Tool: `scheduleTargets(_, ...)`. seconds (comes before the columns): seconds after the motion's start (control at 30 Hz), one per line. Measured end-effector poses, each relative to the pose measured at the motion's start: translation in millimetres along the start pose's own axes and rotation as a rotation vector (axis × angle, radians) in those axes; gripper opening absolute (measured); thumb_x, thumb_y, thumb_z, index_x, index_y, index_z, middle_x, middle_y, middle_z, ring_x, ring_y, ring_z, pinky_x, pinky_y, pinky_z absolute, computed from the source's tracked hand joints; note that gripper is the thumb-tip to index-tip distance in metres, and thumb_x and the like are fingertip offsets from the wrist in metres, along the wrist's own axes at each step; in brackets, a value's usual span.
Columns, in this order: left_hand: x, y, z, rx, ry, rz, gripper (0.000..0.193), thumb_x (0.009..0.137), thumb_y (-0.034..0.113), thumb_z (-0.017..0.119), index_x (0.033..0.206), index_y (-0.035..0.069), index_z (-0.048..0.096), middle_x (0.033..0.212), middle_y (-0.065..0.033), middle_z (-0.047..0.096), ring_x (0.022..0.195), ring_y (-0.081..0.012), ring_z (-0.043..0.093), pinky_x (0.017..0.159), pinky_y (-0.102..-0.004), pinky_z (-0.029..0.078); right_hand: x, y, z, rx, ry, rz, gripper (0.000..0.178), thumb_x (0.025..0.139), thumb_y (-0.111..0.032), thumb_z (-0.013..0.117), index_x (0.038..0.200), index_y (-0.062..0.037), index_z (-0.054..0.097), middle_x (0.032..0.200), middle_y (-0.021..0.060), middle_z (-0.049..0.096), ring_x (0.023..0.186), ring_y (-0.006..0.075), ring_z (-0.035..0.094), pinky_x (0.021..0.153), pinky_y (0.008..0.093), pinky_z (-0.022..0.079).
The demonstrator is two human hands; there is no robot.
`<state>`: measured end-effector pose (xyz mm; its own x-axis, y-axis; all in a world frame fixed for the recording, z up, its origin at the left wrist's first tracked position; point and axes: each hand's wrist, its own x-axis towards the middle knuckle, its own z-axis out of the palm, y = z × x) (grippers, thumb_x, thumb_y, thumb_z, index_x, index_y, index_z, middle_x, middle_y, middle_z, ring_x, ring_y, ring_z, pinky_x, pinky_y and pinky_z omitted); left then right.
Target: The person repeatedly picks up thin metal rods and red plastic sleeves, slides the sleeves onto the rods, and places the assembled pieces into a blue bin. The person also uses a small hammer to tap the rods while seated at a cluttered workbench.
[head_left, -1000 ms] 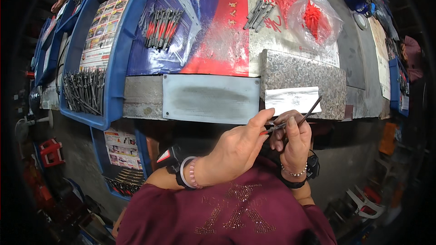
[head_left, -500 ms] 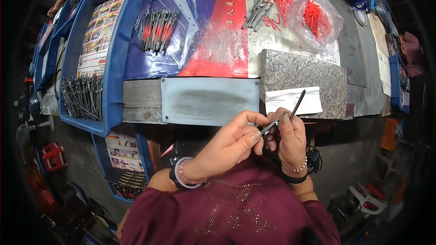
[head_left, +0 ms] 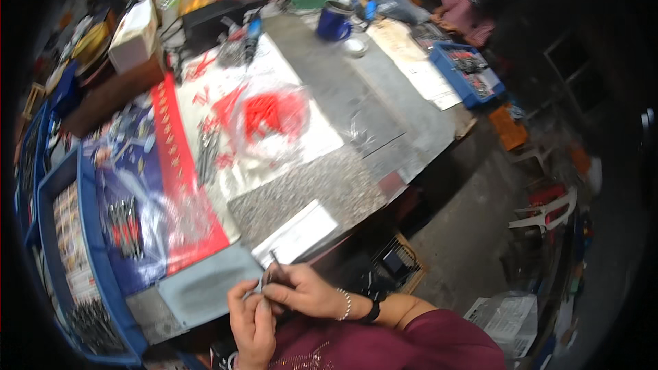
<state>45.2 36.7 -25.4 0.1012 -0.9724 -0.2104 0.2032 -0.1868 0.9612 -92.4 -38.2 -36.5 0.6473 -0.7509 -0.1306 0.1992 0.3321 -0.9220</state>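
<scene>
My left hand [head_left: 252, 322] and my right hand [head_left: 301, 292] meet at the bench's front edge, low in the picture. Both have their fingers closed around a slim dark rod-like piece [head_left: 275, 259]; one end pokes up past my right fingers. Most of it is hidden by the fingers, and motion blur hides its details. Just beyond my hands lie a grey-blue plate [head_left: 205, 289] with a dark worn patch and a speckled stone slab [head_left: 312, 195]. A folded white paper [head_left: 298, 231] rests on the slab.
At left, a long blue tray [head_left: 88, 233] holds many dark slim parts [head_left: 94, 325]. Red-and-black parts [head_left: 125, 227] and grey ones [head_left: 208, 154] lie on the bench sheets. A clear bag of red pieces [head_left: 271, 118], a blue mug [head_left: 334, 22] and a blue bin [head_left: 467, 72] stand farther off.
The head view has swung to the right, so the bench appears tilted and shifted left, with more of its right side in sight. My hands stay together around the dark piece.
</scene>
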Motion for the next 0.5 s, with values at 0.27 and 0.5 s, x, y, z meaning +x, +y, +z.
scheduleTargets(0.27,-0.8,-7.6,6.6,0.070,-0.087,0.081,0.036,0.099,0.002,0.043,0.134,0.000,0.032,0.090,-0.0046,0.057,0.077,-0.0093,0.051,0.068,-0.0205,0.041,-8.8,8.2,-6.4,0.039,0.013,-0.044,0.021,0.100,-0.022,0.054,0.092,-0.0027,0.055,0.069,-0.0029,0.054,0.059,0.0028,0.049,0.053,0.0205,0.040)
scheduleTargets(0.5,0.2,-10.2,13.5,0.065,-0.086,0.093,0.040,0.098,-0.001,0.043,0.137,0.002,0.033,0.099,-0.0056,0.055,0.082,-0.0106,0.051,0.071,-0.0222,0.043,-13.0,12.7,-9.4,-0.029,0.051,-0.094,0.023,0.101,-0.024,0.052,0.096,-0.0015,0.055,0.069,-0.0024,0.052,0.061,0.0034,0.048,0.054,0.0215,0.040)
